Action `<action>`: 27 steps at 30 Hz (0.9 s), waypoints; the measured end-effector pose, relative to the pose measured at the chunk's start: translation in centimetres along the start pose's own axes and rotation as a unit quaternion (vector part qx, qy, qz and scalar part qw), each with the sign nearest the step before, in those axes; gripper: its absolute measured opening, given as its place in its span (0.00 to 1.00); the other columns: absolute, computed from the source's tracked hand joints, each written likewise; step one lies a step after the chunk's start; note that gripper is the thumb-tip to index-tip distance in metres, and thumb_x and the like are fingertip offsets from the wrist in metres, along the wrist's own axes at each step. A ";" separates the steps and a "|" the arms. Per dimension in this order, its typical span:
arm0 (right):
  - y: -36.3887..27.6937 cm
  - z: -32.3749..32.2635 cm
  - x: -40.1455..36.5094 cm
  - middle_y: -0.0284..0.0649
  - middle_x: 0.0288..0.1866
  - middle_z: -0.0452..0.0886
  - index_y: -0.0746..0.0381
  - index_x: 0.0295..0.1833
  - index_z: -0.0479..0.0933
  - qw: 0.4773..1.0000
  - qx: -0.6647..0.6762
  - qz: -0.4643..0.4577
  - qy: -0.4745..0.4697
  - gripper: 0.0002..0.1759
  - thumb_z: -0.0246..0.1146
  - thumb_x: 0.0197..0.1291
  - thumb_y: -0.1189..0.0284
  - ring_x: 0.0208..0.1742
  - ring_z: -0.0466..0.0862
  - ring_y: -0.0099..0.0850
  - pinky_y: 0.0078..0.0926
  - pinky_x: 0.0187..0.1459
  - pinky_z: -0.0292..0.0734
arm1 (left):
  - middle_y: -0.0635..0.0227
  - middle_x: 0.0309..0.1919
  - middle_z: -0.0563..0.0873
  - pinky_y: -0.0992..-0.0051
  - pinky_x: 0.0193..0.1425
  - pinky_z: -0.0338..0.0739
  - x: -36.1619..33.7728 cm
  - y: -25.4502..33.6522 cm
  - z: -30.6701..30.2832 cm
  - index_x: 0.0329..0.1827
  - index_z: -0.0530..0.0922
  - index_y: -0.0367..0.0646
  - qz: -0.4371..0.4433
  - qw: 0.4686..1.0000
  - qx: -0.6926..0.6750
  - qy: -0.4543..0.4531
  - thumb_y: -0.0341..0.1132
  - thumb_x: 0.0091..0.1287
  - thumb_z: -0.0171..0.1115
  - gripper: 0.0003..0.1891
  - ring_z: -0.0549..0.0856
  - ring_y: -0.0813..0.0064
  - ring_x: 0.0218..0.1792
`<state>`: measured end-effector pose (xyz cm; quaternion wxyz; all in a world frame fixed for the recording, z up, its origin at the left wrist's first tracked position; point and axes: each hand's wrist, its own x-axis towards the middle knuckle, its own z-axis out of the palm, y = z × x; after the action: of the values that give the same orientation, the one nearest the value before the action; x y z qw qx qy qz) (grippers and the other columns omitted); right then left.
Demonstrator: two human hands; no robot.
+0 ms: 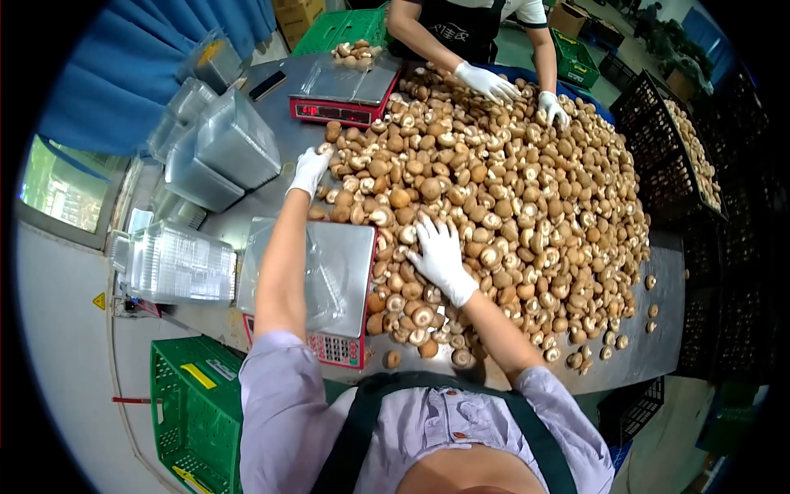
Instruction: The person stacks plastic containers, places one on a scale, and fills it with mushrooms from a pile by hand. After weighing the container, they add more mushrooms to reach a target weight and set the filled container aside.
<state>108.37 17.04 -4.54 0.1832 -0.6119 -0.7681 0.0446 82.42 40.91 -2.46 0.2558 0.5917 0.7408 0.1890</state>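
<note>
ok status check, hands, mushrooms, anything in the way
Left hand at left edge of mushrooms, right hand spread on top. Mushrooms heaped loose on table. Left forearm over near scale; co-worker's hands at far side.

The table (664,313) looks like smooth, dull metal; the near scale's plate (349,267) glossy metal; the left trays (191,265) clear, shiny plastic; the far-left curtain (111,74) matt cloth.

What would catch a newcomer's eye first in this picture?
The huge heap of brown mushrooms sprawling across the metal table, right of centre. Next, white gloves: the wearer's left hand at the heap's left edge, right hand spread on it, a co-worker's hands at its far side. Then the clear plastic trays stacked at left.
</note>
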 end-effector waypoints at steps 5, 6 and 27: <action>0.1 0.0 -0.3 0.41 0.66 0.66 0.60 0.61 0.70 0.999 0.009 0.031 -0.027 0.33 0.65 0.51 0.55 0.63 0.67 0.41 0.53 0.67 0.52 | 0.46 0.65 0.67 0.52 0.66 0.65 2.8 -1.0 3.4 0.65 0.68 0.42 -0.244 0.970 0.015 0.015 0.65 0.59 0.52 0.40 0.69 0.46 0.64; 0.1 0.0 -0.3 0.41 0.66 0.66 0.61 0.60 0.69 0.999 0.015 0.036 -0.034 0.34 0.66 0.50 0.56 0.63 0.67 0.41 0.53 0.67 0.52 | 0.48 0.66 0.66 0.53 0.66 0.66 1.8 0.1 3.7 0.66 0.67 0.43 -0.272 0.961 0.050 0.007 0.68 0.57 0.51 0.42 0.67 0.46 0.65; 0.4 -1.9 -1.2 0.46 0.62 0.72 0.63 0.45 0.78 0.996 0.017 0.086 0.027 0.26 0.69 0.40 0.61 0.57 0.72 0.42 0.51 0.68 0.53 | 0.56 0.47 0.84 0.65 0.51 0.75 -5.5 12.5 8.5 0.46 0.83 0.46 -0.040 0.995 0.036 -0.079 0.61 0.56 0.51 0.29 0.83 0.59 0.50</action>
<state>109.65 15.69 -3.15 0.2095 -0.6735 -0.7066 0.0571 98.28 38.20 -1.10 0.2998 0.5836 0.7474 0.1047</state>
